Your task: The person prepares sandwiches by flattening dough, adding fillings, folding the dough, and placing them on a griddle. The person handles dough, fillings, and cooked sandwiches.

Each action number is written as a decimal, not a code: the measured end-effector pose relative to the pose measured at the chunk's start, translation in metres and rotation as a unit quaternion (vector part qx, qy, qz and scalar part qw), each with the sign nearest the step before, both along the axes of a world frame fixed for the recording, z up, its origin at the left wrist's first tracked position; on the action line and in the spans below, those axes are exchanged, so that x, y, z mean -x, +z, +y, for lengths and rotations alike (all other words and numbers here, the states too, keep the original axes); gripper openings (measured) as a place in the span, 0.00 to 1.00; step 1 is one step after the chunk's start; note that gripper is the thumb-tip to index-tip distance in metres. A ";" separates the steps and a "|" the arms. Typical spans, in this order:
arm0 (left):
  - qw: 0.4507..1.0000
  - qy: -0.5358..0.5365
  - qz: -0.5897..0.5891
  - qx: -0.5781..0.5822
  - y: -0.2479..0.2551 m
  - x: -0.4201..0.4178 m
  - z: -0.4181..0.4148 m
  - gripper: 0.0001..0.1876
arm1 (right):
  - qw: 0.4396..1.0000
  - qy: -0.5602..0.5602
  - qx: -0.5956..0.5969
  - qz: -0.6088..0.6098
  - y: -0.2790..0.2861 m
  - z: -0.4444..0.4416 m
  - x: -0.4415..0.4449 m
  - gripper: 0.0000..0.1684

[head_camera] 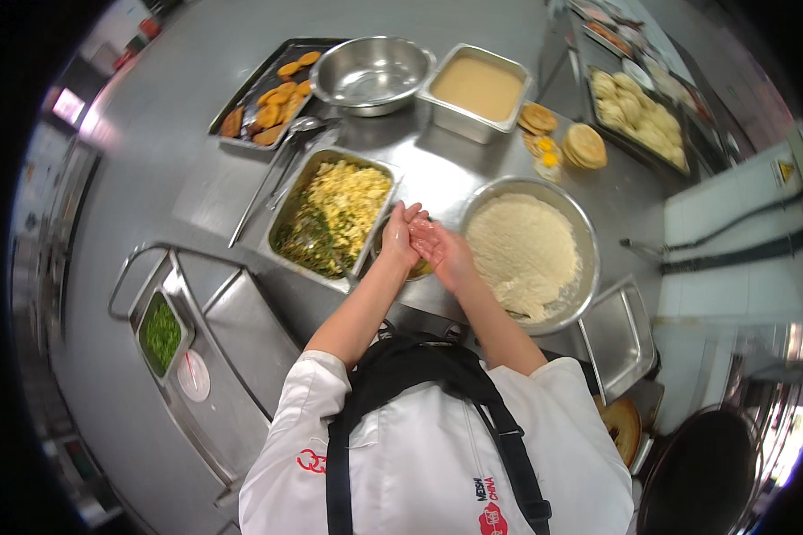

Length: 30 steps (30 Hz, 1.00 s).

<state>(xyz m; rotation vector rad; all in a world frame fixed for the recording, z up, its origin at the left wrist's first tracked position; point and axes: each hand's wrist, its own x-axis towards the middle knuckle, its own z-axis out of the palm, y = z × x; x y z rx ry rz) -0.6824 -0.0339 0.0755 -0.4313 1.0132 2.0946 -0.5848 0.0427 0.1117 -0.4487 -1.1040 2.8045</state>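
My left hand (401,232) and my right hand (439,247) meet above a small bowl (420,269), most of which they hide. Their fingers touch, and the skin looks wet and shiny. Neither hand holds a thing that I can see. Just left of them stands a deep steel pan of scrambled egg and chopped greens (334,217). On the right, a wide steel bowl (587,294) holds a large mass of pale, soft dough (522,251). Behind stands a square steel container of beige batter (478,87).
An empty steel bowl (373,73), a tray of browned pastries (231,100), a long-handled ladle (261,190), stacked flatbreads (583,146) and fried eggs (547,157) lie further back. A cart (241,321) with chopped greens (162,336) is at left, an empty pan (619,341) at right.
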 end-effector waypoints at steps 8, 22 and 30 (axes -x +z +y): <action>0.990 -0.120 0.070 -0.028 0.071 -0.116 0.124 0.37 | 0.902 -0.147 -0.406 0.002 -0.027 0.103 -0.039 0.33; 0.969 -0.210 0.133 -0.015 -0.009 -0.150 0.175 0.41 | 0.910 -0.083 -0.385 -0.128 -0.011 0.137 -0.089 0.36; 0.975 -0.189 0.104 0.047 0.012 -0.090 0.166 0.32 | 0.883 -0.064 -0.463 0.035 -0.075 0.134 -0.092 0.35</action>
